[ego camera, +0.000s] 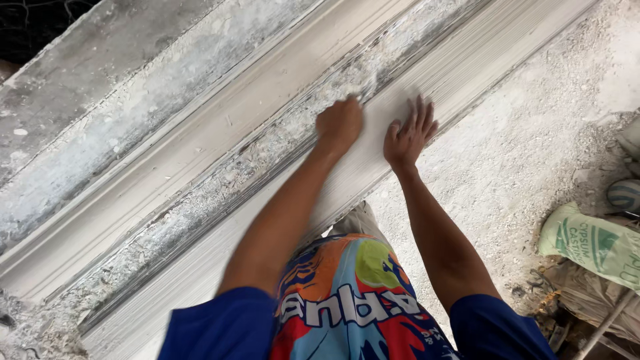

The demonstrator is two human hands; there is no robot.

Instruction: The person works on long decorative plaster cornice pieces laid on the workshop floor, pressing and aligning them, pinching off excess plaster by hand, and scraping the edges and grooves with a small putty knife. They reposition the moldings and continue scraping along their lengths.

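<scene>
**Bare hands on a long plaster strip**

Blue sleeves (220,323) and a shirt printed in orange, green and red (350,297) fill the bottom of the frame, nearest the lens, w/ both forearms stretched up and away from the body. Left hand (339,125) is curled into a loose fist, knuckles pressed on the upper edge of a pale plaster strip (200,267), right where the strip meets a rough, crumbly band of grey residue (267,153). Right hand (409,135) lies flat just beside it, fingers spread, palm down on the same strip. Hands are apart, near each other, neither gripping anything; whether the left fist encloses something cannot be told.

Strip runs diagonally from lower left to upper right, its surface streaked lengthwise w/ fine lines. Beyond the crumbly band lies a smoother cream-coloured moulded section (167,173), parallel to the strip, then a dusty grey slab (80,80) at top left.

On the right, the floor (533,127) is strewn w/ white dust and rubble. A pale green printed sack (593,243) lies at the right edge, w/ a striped round object (625,195) above it, partly cut off, and a thin pale rod (603,327) below, at lower right.
</scene>
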